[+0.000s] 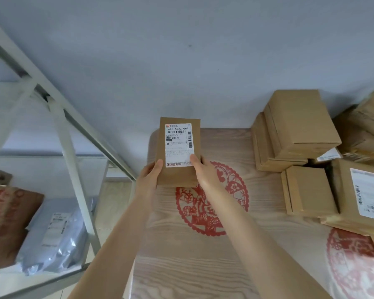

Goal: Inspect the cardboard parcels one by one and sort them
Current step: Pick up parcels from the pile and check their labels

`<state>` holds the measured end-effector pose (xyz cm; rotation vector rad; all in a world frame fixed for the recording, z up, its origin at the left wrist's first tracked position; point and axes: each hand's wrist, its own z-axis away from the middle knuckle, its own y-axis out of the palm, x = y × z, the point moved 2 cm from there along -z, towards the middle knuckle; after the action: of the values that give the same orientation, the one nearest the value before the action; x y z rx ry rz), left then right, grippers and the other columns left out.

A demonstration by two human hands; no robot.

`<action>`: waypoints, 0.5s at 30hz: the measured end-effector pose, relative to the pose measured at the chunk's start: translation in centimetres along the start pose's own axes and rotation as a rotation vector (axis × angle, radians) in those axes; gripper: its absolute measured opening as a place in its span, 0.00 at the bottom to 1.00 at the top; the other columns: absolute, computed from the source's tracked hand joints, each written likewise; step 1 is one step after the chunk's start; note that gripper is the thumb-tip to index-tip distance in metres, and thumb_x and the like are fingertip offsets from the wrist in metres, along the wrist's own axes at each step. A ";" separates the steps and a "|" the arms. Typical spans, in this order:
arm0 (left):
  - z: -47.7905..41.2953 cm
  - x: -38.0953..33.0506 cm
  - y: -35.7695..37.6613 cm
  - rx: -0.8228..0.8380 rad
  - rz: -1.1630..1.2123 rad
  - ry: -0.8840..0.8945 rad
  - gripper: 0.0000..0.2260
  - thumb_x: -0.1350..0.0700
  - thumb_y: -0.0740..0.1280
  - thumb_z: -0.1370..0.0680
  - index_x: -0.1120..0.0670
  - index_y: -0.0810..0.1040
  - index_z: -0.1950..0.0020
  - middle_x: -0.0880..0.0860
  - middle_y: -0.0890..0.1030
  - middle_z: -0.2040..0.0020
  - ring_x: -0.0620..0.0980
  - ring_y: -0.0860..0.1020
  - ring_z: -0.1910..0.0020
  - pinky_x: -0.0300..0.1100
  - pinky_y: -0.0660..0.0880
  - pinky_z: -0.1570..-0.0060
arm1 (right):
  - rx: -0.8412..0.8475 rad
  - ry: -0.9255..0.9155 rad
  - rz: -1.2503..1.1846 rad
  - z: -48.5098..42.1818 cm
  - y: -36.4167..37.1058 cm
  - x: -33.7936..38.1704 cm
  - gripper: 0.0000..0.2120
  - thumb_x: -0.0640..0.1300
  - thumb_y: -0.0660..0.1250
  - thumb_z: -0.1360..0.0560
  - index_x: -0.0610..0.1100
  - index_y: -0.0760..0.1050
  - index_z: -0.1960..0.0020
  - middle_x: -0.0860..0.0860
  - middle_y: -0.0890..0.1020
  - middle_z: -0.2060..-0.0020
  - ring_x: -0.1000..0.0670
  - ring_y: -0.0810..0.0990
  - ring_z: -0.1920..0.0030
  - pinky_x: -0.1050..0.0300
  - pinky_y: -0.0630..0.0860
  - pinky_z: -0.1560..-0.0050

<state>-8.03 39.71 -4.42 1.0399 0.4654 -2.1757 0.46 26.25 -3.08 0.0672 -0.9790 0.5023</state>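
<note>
One cardboard parcel [178, 176] is up in both hands, held upright just above the top edge of the red paper-cut circle [212, 199] on the wooden table [192, 266], clear of the tabletop. Its white shipping label [179, 145] faces the camera, top line reads "446 A222 G62".

Left hand [149, 176] grips the parcel's lower left edge with the thumb [159, 167] lying flat on the brown front. Right hand [205, 173] grips the lower right edge, thumb [194, 160] pressing on the label's bottom corner. The rest of the fingers are tucked behind the box, so I can't tell how they're spread, probably wrapped round the back.

Right of the red circle there's a pile of plain parcels [298, 126] stacked against the wall [181, 61], and nearer the camera one labelled parcel [365, 195]. A second red cut-out [350, 266] sits below those.

Left of the circle, off the table, a grey metal rack [73, 147] holds grey poly mailers [54, 234] and a brownish bag [7, 223].
</note>
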 end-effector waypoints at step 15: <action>-7.3 0.0 1.5 -0.018 0.186 -0.111 0.17 0.53 0.70 0.20 0.55 0.76 0.32 0.53 0.83 0.42 0.48 0.81 0.48 0.40 0.76 0.53 | 0.013 0.035 0.056 -7.3 2.2 0.3 0.23 0.55 0.57 0.17 0.47 0.68 0.26 0.48 0.78 0.34 0.45 0.77 0.36 0.45 0.74 0.35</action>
<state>-3.00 42.79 -9.03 0.9094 0.3227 -2.0477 5.33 30.31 -7.39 0.0427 -0.9450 0.5599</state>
